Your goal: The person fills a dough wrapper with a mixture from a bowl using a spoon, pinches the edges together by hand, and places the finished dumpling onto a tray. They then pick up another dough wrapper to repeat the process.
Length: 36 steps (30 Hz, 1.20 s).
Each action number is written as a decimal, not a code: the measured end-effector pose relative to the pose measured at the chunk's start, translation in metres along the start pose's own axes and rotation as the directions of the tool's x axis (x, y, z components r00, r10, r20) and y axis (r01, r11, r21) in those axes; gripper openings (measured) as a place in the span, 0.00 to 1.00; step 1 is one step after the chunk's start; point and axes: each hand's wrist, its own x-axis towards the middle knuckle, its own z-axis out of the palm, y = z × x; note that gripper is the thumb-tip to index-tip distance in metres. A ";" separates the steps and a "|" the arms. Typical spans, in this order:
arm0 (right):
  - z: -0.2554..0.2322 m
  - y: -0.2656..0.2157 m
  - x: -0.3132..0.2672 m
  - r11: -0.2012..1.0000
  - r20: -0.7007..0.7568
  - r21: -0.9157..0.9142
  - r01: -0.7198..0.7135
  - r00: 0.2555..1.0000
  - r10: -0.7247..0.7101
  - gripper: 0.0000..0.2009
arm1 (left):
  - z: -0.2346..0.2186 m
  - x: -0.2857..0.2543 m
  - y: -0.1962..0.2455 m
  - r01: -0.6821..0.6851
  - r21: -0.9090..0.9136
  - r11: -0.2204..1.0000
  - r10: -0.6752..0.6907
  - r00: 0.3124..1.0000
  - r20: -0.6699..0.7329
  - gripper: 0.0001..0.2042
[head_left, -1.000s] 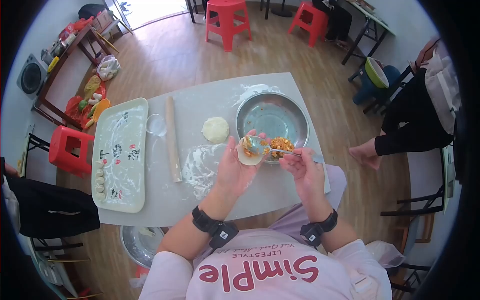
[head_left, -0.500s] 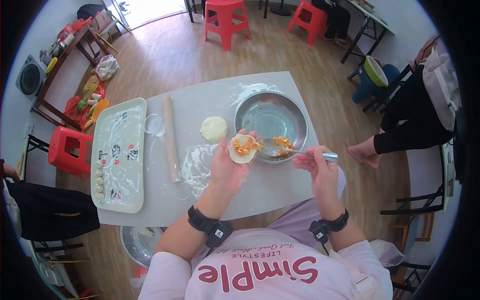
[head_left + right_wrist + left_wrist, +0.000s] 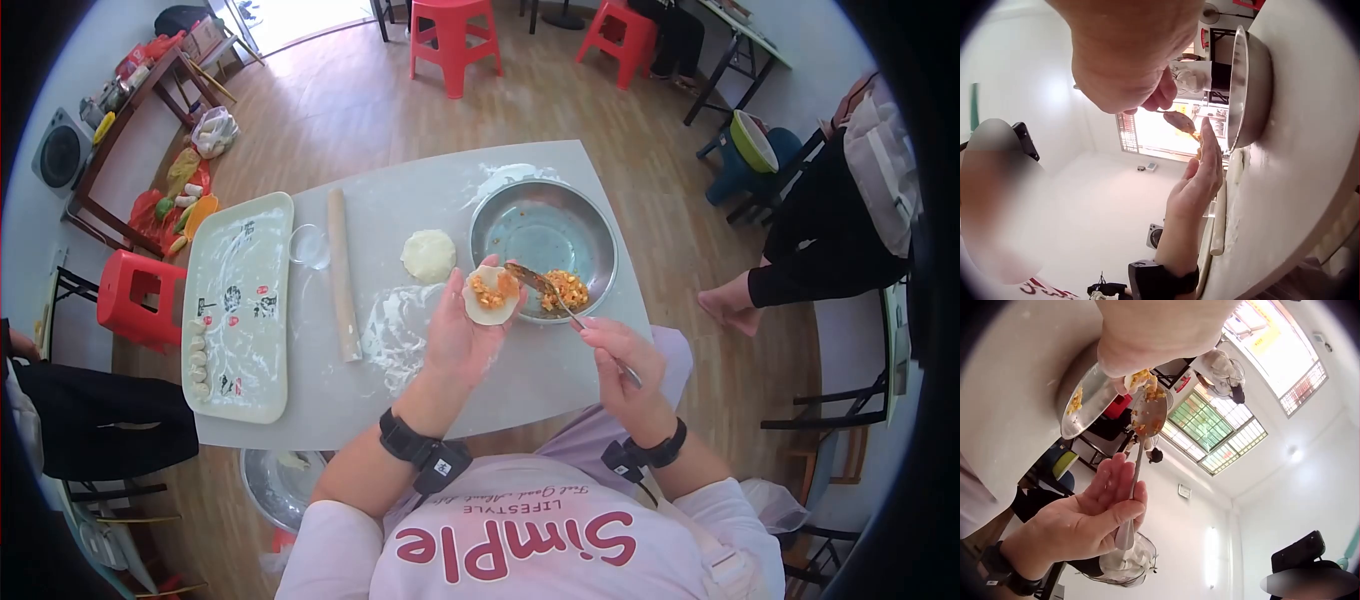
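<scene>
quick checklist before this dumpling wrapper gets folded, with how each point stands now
1. Dumpling wrapper lies open on the left hand: ok.
2. Filling is on the wrapper: ok.
3. Metal spoon is away from the wrapper: not ok, its scoop end is at the wrapper's edge.
4. Right hand is free: not ok, it holds the spoon.
5. Wrapper's full edge is free of filling: cannot tell, the side by the spoon is unclear.
6. Tray has room beside the dumplings: ok.

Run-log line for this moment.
left hand: carries wrapper with filling; right hand: grips spoon; spoon: tip at wrapper; metal bowl: more filling inside; tray: row of dumplings
</scene>
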 end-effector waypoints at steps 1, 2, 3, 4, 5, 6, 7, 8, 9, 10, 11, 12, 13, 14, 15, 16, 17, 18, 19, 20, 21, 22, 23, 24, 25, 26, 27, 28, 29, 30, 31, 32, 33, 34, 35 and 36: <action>0.001 -0.001 0.000 0.999 0.005 -0.040 0.015 1.000 -0.014 0.12 | 0.000 0.000 0.000 -0.008 0.005 1.000 0.008 1.000 0.003 0.22; 0.003 -0.002 0.000 0.996 0.011 -0.080 0.029 1.000 -0.028 0.13 | 0.000 0.000 -0.001 -0.015 0.011 1.000 0.015 1.000 0.006 0.22; 0.005 -0.002 0.000 0.996 0.011 -0.081 0.029 1.000 -0.028 0.13 | 0.000 0.001 -0.001 -0.014 0.011 1.000 0.014 1.000 0.006 0.22; 0.008 -0.002 0.000 0.997 0.010 -0.069 0.027 1.000 -0.027 0.13 | 0.001 0.001 -0.001 -0.016 0.008 1.000 0.016 1.000 0.016 0.22; 0.009 -0.002 -0.001 0.998 0.009 -0.056 0.026 1.000 -0.026 0.14 | 0.001 0.001 -0.002 -0.019 0.005 1.000 0.018 0.999 0.027 0.22; 0.009 -0.002 0.000 0.998 0.010 -0.055 0.026 1.000 -0.026 0.14 | 0.002 0.001 -0.002 -0.020 0.004 1.000 0.020 0.999 0.026 0.22; 0.010 -0.001 0.000 0.996 0.027 -0.068 0.052 0.998 -0.050 0.14 | 0.003 0.000 -0.002 -0.013 0.025 1.000 0.012 1.000 0.023 0.22; 0.010 -0.001 0.001 0.994 0.044 -0.081 0.078 0.996 -0.074 0.14 | 0.003 0.000 -0.002 -0.005 0.047 0.999 0.004 1.000 0.020 0.22; 0.009 0.000 0.003 0.994 0.045 -0.080 0.079 0.996 -0.076 0.14 | 0.004 -0.001 -0.001 -0.008 0.047 0.999 0.007 1.000 0.020 0.22; 0.007 0.000 0.005 0.992 0.082 -0.073 0.107 0.992 -0.101 0.14 | 0.005 -0.001 -0.001 0.014 0.058 0.998 -0.015 1.000 0.019 0.23; 0.004 0.000 0.006 0.989 0.118 -0.066 0.134 0.985 -0.126 0.14 | 0.006 -0.002 0.000 0.037 0.069 0.997 -0.038 0.999 0.018 0.23; 0.000 0.001 0.005 0.989 0.119 -0.067 0.134 0.985 -0.126 0.14 | 0.006 -0.002 0.001 0.037 0.068 0.997 -0.038 0.999 0.018 0.23; -0.005 0.002 0.004 0.999 0.163 0.008 0.031 0.986 -0.032 0.12 | 0.006 -0.003 0.003 0.084 0.111 0.990 -0.084 0.996 -0.004 0.23; -0.011 0.004 0.003 0.994 0.214 0.078 -0.077 0.975 0.059 0.11 | 0.006 -0.004 0.006 0.132 0.151 0.980 -0.130 0.991 -0.028 0.23; -0.016 0.008 0.000 0.994 0.215 0.077 -0.079 0.975 0.061 0.11 | 0.006 -0.005 0.008 0.134 0.149 0.980 -0.131 0.991 -0.028 0.23; -0.020 0.015 -0.005 0.961 0.204 0.193 -0.198 0.966 0.158 0.10 | 0.005 -0.005 0.010 0.176 0.208 0.962 -0.174 0.984 -0.030 0.24; -0.022 0.019 -0.007 0.901 0.204 0.308 -0.307 0.946 0.253 0.09 | 0.005 -0.006 0.012 0.217 0.267 0.939 -0.215 0.976 -0.035 0.24; -0.022 0.020 -0.007 0.901 0.205 0.306 -0.308 0.945 0.254 0.09 | 0.006 -0.006 0.013 0.217 0.265 0.940 -0.216 0.976 -0.035 0.24; -0.022 0.020 -0.005 0.795 0.192 0.469 -0.384 0.923 0.333 0.10 | 0.007 -0.007 0.013 0.236 0.258 0.937 -0.230 0.972 -0.052 0.24; -0.021 0.022 -0.004 0.657 0.192 0.616 -0.435 0.892 0.410 0.12 | 0.008 -0.007 0.013 0.254 0.252 0.934 -0.244 0.967 -0.069 0.24; -0.022 0.027 -0.004 0.657 0.194 0.615 -0.437 0.891 0.411 0.12 | 0.008 -0.007 0.014 0.254 0.250 0.934 -0.245 0.967 -0.069 0.24; -0.023 0.035 -0.006 0.554 0.219 0.703 -0.447 0.876 0.429 0.13 | 0.007 -0.007 0.014 0.269 0.257 0.928 -0.259 0.963 -0.072 0.24; -0.023 0.042 -0.008 0.441 0.245 0.777 -0.448 0.862 0.444 0.14 | 0.007 -0.008 0.014 0.283 0.266 0.921 -0.274 0.959 -0.075 0.24; -0.023 0.045 -0.009 0.441 0.246 0.776 -0.450 0.861 0.446 0.14 | 0.006 -0.008 0.015 0.285 0.263 0.922 -0.275 0.959 -0.075 0.24; -0.024 0.048 -0.011 0.365 0.286 0.808 -0.463 0.850 0.443 0.14 | 0.005 -0.008 0.015 0.318 0.238 0.918 -0.318 0.947 -0.042 0.24; -0.024 0.051 -0.012 0.286 0.326 0.833 -0.473 0.839 0.437 0.14 | 0.005 -0.008 0.015 0.352 0.214 0.911 -0.359 0.933 -0.008 0.25; -0.023 0.057 -0.015 0.287 0.324 0.834 -0.472 0.839 0.438 0.14 | 0.007 -0.008 0.014 0.353 0.214 0.911 -0.360 0.933 -0.007 0.25; -0.022 0.065 -0.019 0.198 0.361 0.857 -0.477 0.827 0.431 0.14 | 0.011 -0.010 0.013 0.368 0.215 0.905 -0.366 0.929 -0.049 0.25; -0.022 0.071 -0.022 0.106 0.397 0.871 -0.479 0.816 0.420 0.14 | 0.016 -0.011 0.011 0.382 0.215 0.899 -0.371 0.924 -0.091 0.26; -0.021 0.073 -0.023 0.107 0.396 0.872 -0.478 0.816 0.421 0.14 | 0.019 -0.012 0.010 0.383 0.215 0.898 -0.372 0.924 -0.090 0.26; -0.021 0.074 -0.023 0.087 0.412 0.868 -0.489 0.807 0.422 0.14 | 0.021 -0.013 0.009 0.383 0.214 0.899 -0.367 0.923 -0.111 0.26; -0.021 0.076 -0.024 0.067 0.428 0.864 -0.499 0.799 0.423 0.14 | 0.022 -0.013 0.008 0.384 0.212 0.899 -0.363 0.923 -0.132 0.27; -0.021 0.078 -0.025 0.067 0.428 0.864 -0.499 0.799 0.423 0.14 | 0.022 -0.014 0.008 0.384 0.212 0.899 -0.363 0.922 -0.132 0.27; -0.022 0.079 -0.025 0.048 0.435 0.866 -0.498 0.796 0.422 0.13 | 0.023 -0.014 0.008 0.384 0.224 0.896 -0.360 0.922 -0.140 0.27; -0.022 0.080 -0.026 0.028 0.442 0.867 -0.498 0.793 0.420 0.13 | 0.022 -0.014 0.007 0.383 0.236 0.893 -0.357 0.922 -0.148 0.27; -0.023 0.080 -0.026 0.029 0.443 0.866 -0.499 0.792 0.421 0.13 | 0.022 -0.014 0.007 0.384 0.234 0.893 -0.357 0.922 -0.148 0.27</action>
